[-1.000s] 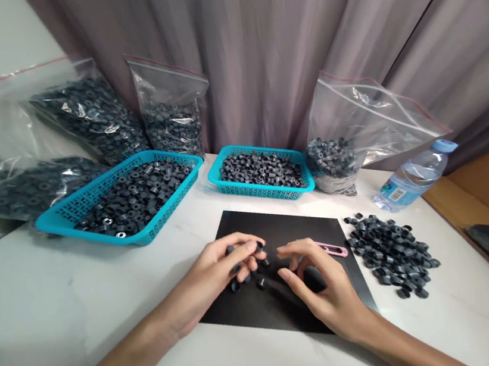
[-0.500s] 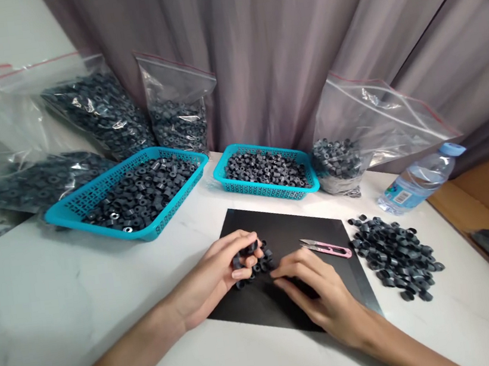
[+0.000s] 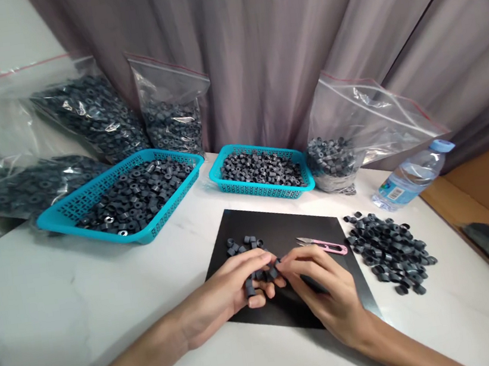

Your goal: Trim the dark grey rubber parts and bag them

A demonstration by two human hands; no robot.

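Several small dark grey plastic rings (image 3: 260, 276) lie in the curled fingers of my left hand (image 3: 226, 284), above the black mat (image 3: 271, 218). My right hand (image 3: 323, 283) meets it, thumb and fingers pinched on a dark grey ring (image 3: 277, 267) at the left fingertips. Part of that ring is hidden by the fingers. Just behind my left hand, a small group of loose rings (image 3: 252, 241) rests on the mat. Pink-handled thread snips (image 3: 329, 247) lie on the mat beyond my right hand, blades pointing left.
A heap of dark rings (image 3: 393, 253) sits right of the mat, near a water bottle (image 3: 412, 176). Behind stand two blue baskets, a larger one (image 3: 151, 230) and a smaller one (image 3: 266, 189), both holding rings. Clear zip bags (image 3: 172, 114) of rings line the curtain.
My left hand has moved slightly right and nearer to me, so the loose rings on the mat behind it now show. My right hand has come up against the left fingertips.
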